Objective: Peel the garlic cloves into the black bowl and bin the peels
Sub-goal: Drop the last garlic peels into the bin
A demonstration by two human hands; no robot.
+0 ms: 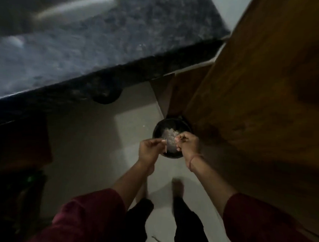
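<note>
Both hands are held directly over the round black bin (159, 128), which stands on the floor against a wooden panel (267, 89). The position is judged deliberate, so that scraps fall inside. Pale peels (169, 138) lie in it. The left hand (149, 151) pinches a thin peel strip (165, 146) between finger and thumb. Right hand (189, 143): fingers curled, contents not discernible. The black bowl and cloves are not in sight, and the table (85, 43) is blurred.
</note>
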